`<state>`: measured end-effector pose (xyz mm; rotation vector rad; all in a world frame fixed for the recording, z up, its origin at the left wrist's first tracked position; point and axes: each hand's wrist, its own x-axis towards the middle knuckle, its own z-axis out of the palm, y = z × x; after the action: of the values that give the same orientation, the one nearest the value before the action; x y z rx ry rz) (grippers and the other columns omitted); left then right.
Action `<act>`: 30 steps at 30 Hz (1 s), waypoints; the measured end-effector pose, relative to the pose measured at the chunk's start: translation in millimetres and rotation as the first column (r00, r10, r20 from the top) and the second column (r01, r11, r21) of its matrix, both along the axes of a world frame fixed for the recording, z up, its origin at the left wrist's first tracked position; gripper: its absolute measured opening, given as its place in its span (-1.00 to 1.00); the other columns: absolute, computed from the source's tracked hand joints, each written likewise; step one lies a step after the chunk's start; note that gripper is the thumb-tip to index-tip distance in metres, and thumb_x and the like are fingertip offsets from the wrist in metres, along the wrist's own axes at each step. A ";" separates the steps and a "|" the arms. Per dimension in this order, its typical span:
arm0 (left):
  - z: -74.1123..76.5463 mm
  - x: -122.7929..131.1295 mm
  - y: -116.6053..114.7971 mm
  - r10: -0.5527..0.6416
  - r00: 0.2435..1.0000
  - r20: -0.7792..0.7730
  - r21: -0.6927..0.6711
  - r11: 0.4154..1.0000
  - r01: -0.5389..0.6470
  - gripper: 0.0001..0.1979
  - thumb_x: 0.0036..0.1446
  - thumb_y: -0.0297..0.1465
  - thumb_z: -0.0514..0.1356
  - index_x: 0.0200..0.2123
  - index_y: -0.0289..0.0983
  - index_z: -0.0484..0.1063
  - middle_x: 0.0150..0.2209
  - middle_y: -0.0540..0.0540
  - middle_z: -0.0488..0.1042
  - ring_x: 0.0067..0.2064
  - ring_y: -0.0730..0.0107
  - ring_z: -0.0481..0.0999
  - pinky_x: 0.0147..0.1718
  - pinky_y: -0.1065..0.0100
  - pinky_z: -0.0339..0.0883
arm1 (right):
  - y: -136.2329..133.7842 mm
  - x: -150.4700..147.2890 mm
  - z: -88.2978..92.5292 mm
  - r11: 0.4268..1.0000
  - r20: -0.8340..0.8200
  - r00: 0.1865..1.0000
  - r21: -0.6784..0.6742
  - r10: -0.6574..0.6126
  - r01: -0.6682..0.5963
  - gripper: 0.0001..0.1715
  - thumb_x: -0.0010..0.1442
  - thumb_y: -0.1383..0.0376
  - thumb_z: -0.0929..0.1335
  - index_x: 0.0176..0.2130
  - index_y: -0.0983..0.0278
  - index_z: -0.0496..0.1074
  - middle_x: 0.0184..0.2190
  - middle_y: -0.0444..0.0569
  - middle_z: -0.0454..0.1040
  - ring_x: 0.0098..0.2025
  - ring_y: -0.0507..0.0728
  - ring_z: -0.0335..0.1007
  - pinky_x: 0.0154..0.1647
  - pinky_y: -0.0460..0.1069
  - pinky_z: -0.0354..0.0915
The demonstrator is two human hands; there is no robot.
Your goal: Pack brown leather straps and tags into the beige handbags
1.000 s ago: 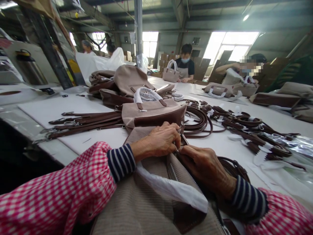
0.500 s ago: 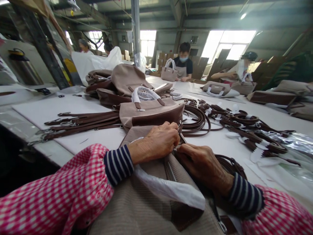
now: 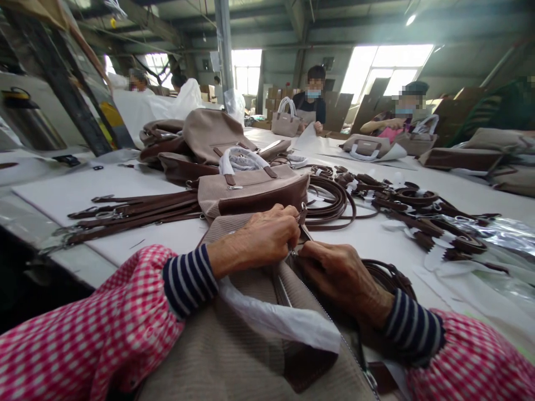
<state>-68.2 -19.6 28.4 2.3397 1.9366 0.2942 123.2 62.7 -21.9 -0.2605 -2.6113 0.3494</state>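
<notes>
A taupe ribbed handbag (image 3: 234,351) with dark brown trim lies right in front of me. Its near handle (image 3: 284,320) is wrapped in white film. My left hand (image 3: 265,234) is closed on the bag's far end, its fingers bent around the edge beside the zip. Just to the right, my right hand (image 3: 340,278) pinches a small metal zip pull (image 3: 293,253) at the zip's far end. The zip (image 3: 351,348) runs back toward me along the right side. A second handbag (image 3: 254,189) with wrapped handles stands directly beyond my hands.
Brown straps with metal clips (image 3: 137,217) lie at left. Coiled straps (image 3: 334,195) and more bundled straps (image 3: 418,203) spread to the right. Several bags are piled (image 3: 213,133) behind. Co-workers (image 3: 311,100) stand across the white table (image 3: 137,184). A steel flask (image 3: 33,120) is far left.
Both hands keep their hold at the zip end with hardly any movement. My view has shifted slightly. Across the table, a co-worker now has a white sheet lifted beside a bag.
</notes>
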 end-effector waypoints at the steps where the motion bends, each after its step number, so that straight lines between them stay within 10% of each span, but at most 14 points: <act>1: 0.0 -0.5 0.2 -0.001 1.000 -0.001 -0.004 1.000 0.001 -0.73 0.15 -0.55 0.18 -0.20 -0.16 0.64 0.08 -0.08 0.45 0.06 0.17 0.43 0.04 0.19 0.40 | 0.0 -0.1 -0.3 1.000 -0.001 1.000 -0.006 -0.001 0.001 -0.84 0.33 0.37 0.28 -0.27 0.28 0.46 -0.40 -0.03 0.56 -0.48 0.04 0.39 -0.41 -0.09 0.20; 17: 1.0 6.5 -3.6 -0.060 0.975 -0.215 0.082 0.993 0.079 -0.76 0.41 -0.41 0.07 -0.21 -0.28 0.55 0.07 -0.21 0.43 0.09 0.11 0.36 -0.17 0.29 0.43 | 2.5 -0.8 5.6 0.983 0.124 0.990 -0.160 -0.069 0.089 -0.86 0.30 0.33 0.30 -0.20 0.27 0.47 -0.39 -0.04 0.53 -0.40 0.09 0.40 -0.31 -0.05 0.21; 30: -9.4 -11.2 -9.5 -0.121 0.980 0.159 0.262 0.962 0.076 -0.81 0.40 -0.38 0.15 -0.29 -0.24 0.50 0.28 -0.09 0.37 0.29 0.17 0.28 0.26 0.19 0.26 | 3.9 -1.2 45.8 0.949 0.307 0.952 -0.298 -0.003 0.099 -0.61 0.13 0.52 0.36 -0.06 0.29 0.58 -0.40 -0.12 0.51 -0.36 0.05 0.36 -0.29 -0.08 0.20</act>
<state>-79.4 -29.1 19.0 2.4553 1.7869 0.7537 122.0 66.7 23.9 -0.5259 -2.8338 0.7594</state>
